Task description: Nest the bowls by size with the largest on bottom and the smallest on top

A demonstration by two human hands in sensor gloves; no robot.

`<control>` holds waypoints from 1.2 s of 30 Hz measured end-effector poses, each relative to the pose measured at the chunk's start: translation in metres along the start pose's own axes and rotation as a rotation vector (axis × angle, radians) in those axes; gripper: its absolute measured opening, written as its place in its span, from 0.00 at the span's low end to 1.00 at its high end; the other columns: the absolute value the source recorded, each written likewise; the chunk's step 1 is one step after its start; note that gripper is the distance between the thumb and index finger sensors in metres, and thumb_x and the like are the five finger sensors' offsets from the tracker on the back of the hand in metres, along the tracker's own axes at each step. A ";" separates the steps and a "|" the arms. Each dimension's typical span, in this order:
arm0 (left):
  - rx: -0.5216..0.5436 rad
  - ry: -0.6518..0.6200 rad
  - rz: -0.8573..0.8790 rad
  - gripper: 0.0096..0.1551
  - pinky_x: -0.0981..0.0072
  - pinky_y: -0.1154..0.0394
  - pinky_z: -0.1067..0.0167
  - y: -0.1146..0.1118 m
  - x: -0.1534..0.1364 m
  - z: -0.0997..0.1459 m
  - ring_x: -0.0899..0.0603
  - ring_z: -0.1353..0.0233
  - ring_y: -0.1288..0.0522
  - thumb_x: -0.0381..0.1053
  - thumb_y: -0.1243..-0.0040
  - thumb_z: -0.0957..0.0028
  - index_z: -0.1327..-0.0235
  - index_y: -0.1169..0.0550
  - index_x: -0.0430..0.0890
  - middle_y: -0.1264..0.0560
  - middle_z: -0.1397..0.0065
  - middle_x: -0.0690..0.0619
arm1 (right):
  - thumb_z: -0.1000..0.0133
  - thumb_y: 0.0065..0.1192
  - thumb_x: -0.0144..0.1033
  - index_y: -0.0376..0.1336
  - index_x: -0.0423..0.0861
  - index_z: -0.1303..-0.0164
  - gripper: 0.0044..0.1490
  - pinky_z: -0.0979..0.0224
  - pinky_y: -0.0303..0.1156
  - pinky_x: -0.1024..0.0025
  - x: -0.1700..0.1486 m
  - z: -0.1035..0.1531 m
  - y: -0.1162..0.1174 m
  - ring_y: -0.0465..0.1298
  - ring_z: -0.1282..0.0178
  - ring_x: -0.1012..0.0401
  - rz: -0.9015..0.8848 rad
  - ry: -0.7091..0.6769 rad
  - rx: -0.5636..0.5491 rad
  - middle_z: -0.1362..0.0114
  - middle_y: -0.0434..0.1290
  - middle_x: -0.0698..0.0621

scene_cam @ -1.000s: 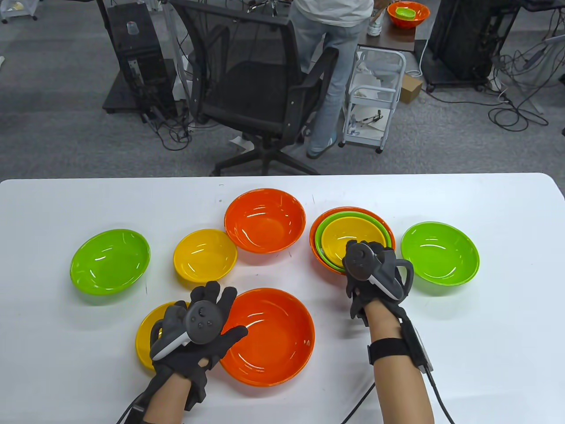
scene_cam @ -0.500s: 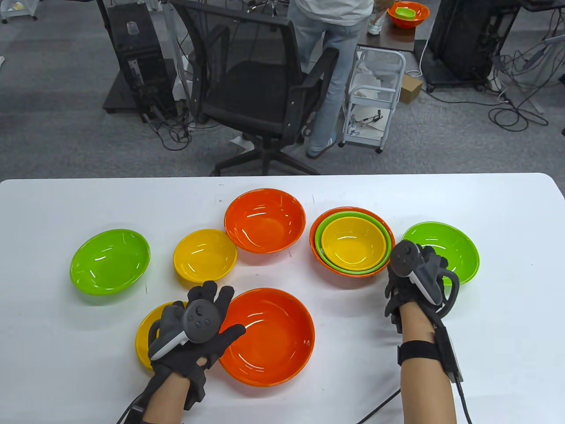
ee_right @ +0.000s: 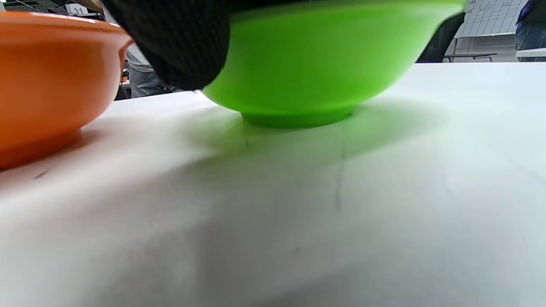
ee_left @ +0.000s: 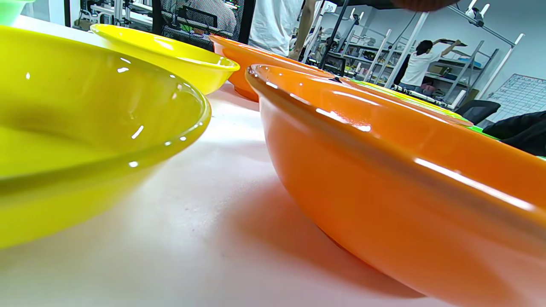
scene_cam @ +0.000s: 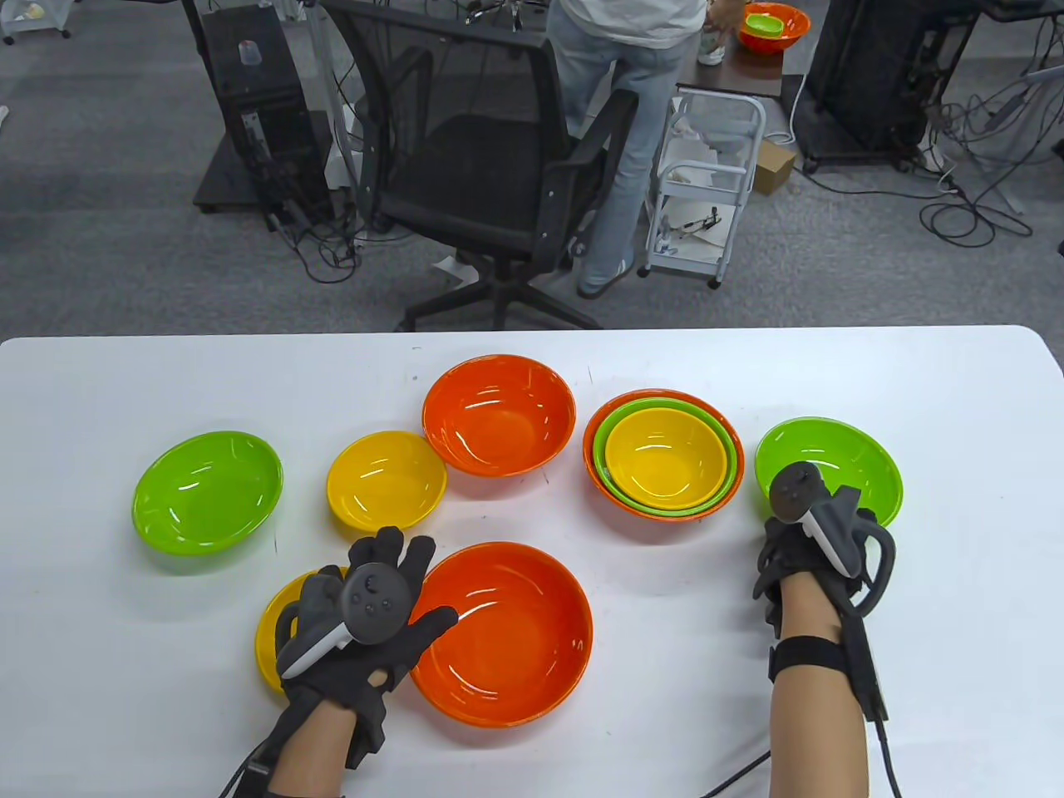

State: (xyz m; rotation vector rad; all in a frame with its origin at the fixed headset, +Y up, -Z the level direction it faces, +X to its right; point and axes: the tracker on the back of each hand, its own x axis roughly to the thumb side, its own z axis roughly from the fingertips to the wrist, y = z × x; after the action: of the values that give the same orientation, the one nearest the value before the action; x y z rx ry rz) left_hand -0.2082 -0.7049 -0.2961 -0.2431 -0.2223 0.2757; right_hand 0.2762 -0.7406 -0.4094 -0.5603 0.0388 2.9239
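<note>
On the white table point(scene_cam: 956, 665), toward its right half, sits a nested stack point(scene_cam: 662, 454): an orange bowl at the bottom, a green one inside it, a yellow one on top. At 3 o'clock from the stack, just beside it, stands a single green bowl point(scene_cam: 839, 461) upright on its foot. The right hand point(scene_cam: 810, 549) lies at that bowl's 7 o'clock edge; in the right wrist view a gloved finger point(ee_right: 179, 47) sits against the bowl's outer wall point(ee_right: 315, 59), though whether the hand actually grips the rim cannot be told.

At the table's near centre is a large orange bowl point(scene_cam: 503, 633). The left hand point(scene_cam: 366, 615) hovers over its 9 o'clock rim with fingers spread and released, holding nothing; whether the thumb touches the rim cannot be told. Partly hidden under that hand, at 9 o'clock from the large orange bowl, is a yellow bowl point(scene_cam: 270, 632); the left wrist view shows the two bowls apart, with bare table between them.

At 12 o'clock from the large orange bowl stands another orange bowl point(scene_cam: 499, 426), with a second yellow bowl point(scene_cam: 386, 480) touching it at its 8 o'clock. Far out at 9 o'clock on the table rests a further green bowl point(scene_cam: 208, 490), well apart from the rest.
</note>
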 end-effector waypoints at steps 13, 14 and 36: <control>-0.012 0.018 -0.020 0.52 0.22 0.59 0.27 -0.003 -0.001 -0.002 0.28 0.14 0.60 0.72 0.56 0.48 0.15 0.56 0.56 0.63 0.12 0.41 | 0.45 0.62 0.29 0.64 0.37 0.29 0.32 0.22 0.41 0.32 -0.010 -0.005 0.009 0.58 0.21 0.36 -0.013 -0.033 -0.022 0.28 0.70 0.36; -0.012 0.018 -0.020 0.52 0.22 0.59 0.27 -0.003 -0.001 -0.002 0.28 0.14 0.60 0.72 0.56 0.47 0.15 0.56 0.56 0.63 0.12 0.41 | 0.46 0.63 0.28 0.66 0.37 0.32 0.30 0.23 0.42 0.31 -0.010 -0.004 0.009 0.61 0.22 0.36 -0.003 -0.046 -0.033 0.29 0.71 0.36; -0.018 0.003 -0.004 0.51 0.22 0.59 0.27 -0.006 0.001 -0.004 0.28 0.14 0.60 0.73 0.56 0.47 0.15 0.56 0.56 0.63 0.12 0.41 | 0.50 0.70 0.30 0.73 0.37 0.43 0.26 0.27 0.58 0.31 0.001 0.039 -0.046 0.74 0.34 0.39 -0.064 -0.277 -0.310 0.41 0.80 0.39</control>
State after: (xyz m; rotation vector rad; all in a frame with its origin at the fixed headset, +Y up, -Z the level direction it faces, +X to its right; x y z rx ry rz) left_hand -0.2054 -0.7107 -0.2981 -0.2609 -0.2227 0.2699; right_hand 0.2685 -0.6933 -0.3736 -0.1853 -0.4628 2.9312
